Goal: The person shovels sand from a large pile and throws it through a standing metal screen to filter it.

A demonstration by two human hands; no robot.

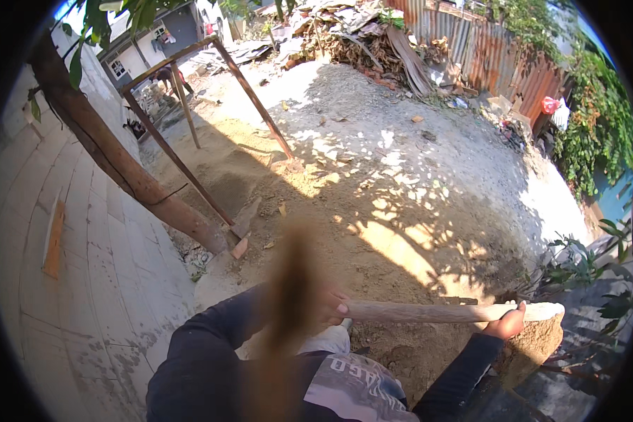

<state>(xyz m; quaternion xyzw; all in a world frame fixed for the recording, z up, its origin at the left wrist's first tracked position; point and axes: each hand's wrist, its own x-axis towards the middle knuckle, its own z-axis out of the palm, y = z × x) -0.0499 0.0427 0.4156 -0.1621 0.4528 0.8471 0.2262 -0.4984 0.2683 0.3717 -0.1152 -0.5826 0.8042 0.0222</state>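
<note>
My right hand (pixel 508 324) is closed around a long wooden handle (pixel 415 311), close to its far right end. There a broad sandy blade (pixel 533 341) hangs down at an angle, so it looks like a hoe. At the handle's left end my left hand (pixel 333 307) is also closed on the wood, partly hidden by a blurred brown shape (pixel 288 302) near the lens. The hoe lies nearly level across my front, above brown sandy soil (pixel 401 352).
A grey block wall (pixel 84 281) rises on the left, beside a leaning tree trunk (pixel 112 148) and a wooden frame (pixel 169 151). Rubble (pixel 359 42) and a rusty metal fence (pixel 482 53) stand far off. Leafy plants (pixel 598 119) grow at right. A person (pixel 167 76) bends in the distance.
</note>
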